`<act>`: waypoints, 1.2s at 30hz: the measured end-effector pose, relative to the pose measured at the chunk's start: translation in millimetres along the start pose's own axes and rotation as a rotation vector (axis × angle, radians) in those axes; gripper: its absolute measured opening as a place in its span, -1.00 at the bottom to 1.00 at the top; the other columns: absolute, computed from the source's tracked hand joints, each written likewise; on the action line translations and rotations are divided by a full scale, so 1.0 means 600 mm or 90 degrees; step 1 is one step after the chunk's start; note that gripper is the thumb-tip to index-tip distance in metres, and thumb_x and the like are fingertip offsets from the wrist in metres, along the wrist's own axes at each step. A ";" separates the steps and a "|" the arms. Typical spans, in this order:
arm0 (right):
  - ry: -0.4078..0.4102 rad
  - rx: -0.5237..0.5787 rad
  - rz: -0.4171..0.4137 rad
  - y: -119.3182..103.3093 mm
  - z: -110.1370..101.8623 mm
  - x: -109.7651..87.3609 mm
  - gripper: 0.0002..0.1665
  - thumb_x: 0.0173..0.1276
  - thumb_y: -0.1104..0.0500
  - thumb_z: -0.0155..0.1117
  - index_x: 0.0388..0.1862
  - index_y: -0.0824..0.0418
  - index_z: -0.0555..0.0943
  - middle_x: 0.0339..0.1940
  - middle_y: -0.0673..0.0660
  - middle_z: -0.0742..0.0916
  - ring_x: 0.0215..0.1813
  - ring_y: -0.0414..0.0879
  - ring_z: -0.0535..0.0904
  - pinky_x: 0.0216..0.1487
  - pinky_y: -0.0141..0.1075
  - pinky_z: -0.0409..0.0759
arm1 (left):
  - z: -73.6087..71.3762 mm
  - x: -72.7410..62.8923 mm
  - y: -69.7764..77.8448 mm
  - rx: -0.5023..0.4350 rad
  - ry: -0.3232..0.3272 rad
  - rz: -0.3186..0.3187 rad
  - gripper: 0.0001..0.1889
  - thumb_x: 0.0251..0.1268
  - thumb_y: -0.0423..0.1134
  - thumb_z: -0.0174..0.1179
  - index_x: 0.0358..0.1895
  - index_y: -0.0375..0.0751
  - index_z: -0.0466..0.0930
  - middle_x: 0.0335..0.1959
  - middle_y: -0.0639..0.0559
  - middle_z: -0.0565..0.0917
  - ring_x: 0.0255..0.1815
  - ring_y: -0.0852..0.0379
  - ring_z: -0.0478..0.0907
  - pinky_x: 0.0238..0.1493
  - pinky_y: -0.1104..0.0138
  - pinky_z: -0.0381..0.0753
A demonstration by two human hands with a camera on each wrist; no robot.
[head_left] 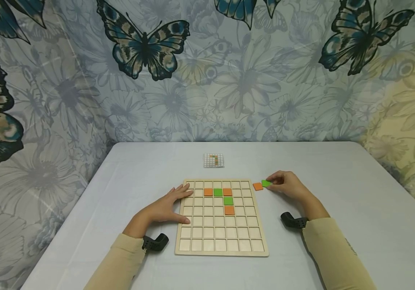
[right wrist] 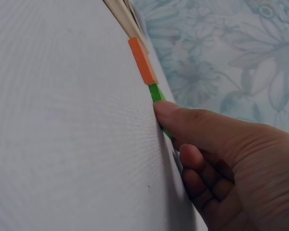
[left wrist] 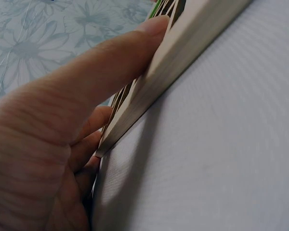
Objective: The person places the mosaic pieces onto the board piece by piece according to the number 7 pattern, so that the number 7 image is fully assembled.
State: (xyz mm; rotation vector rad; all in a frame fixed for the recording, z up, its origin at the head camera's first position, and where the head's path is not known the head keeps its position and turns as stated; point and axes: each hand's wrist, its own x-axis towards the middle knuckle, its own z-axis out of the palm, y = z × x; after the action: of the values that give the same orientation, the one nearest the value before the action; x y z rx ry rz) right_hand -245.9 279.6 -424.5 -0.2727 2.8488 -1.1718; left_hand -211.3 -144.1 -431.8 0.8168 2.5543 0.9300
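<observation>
My right hand [head_left: 290, 186] pinches a green tile [head_left: 266, 183] off the bench [head_left: 337, 209], thumb [right wrist: 183, 122] on its near edge and the other fingers curled over the top. The tile sits just ahead of my fingertips, with an orange tile [head_left: 258, 186] touching or nearly touching it on the far side, and the wooden grid board [head_left: 221, 249] just beyond that. I judge the tile light, stiff and thin, a flat painted square with crisp edges; smooth faces could slip, so the side edges are the place to take hold. My left hand [head_left: 167, 207] lies flat and relaxed, its fingers [left wrist: 111, 62] straight across the board's near-side rim, holding it down. The board looks like pale plywood, rigid, cut into shallow square cells. Ahead of my left fingertips, five tiles sit in cells, orange and green. Farther off lies a small pattern card [head_left: 213, 160]. The bench cover is matte grey with a fine weave.
</observation>
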 end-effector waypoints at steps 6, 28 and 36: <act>0.008 -0.012 0.004 0.001 0.002 0.001 -0.67 0.13 0.26 0.37 -0.14 0.40 0.61 -0.40 0.12 0.60 -0.37 -0.16 0.41 -0.42 -0.43 0.42 | -0.001 -0.001 0.001 0.000 0.001 0.003 -0.01 -0.15 0.15 0.42 0.43 0.00 0.16 0.53 0.03 -0.08 0.54 -0.09 -0.28 0.51 -0.04 -0.27; -0.013 0.017 -0.006 -0.023 0.004 -0.001 -0.66 0.10 0.20 0.41 -0.17 0.37 0.63 -0.41 0.11 0.62 -0.38 -0.15 0.45 -0.45 -0.42 0.45 | -0.002 -0.003 0.004 -0.002 0.003 0.006 -0.02 -0.15 0.13 0.43 0.42 -0.03 0.17 0.53 0.00 -0.07 0.54 -0.10 -0.28 0.51 -0.04 -0.27; -0.041 0.022 -0.031 -0.049 0.015 -0.003 -0.67 0.08 0.23 0.42 -0.20 0.38 0.63 -0.44 0.09 0.60 -0.40 -0.15 0.43 -0.46 -0.43 0.43 | -0.002 -0.002 0.003 -0.005 -0.001 0.006 -0.01 -0.15 0.15 0.42 0.43 -0.01 0.16 0.53 0.02 -0.08 0.54 -0.08 -0.28 0.51 -0.03 -0.28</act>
State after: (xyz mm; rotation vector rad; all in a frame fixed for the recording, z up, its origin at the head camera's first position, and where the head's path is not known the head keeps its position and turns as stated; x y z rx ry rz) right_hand -239.0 252.8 -410.3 -0.3743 2.7793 -1.1961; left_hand -210.2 -144.3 -429.5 0.8272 2.5461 0.9398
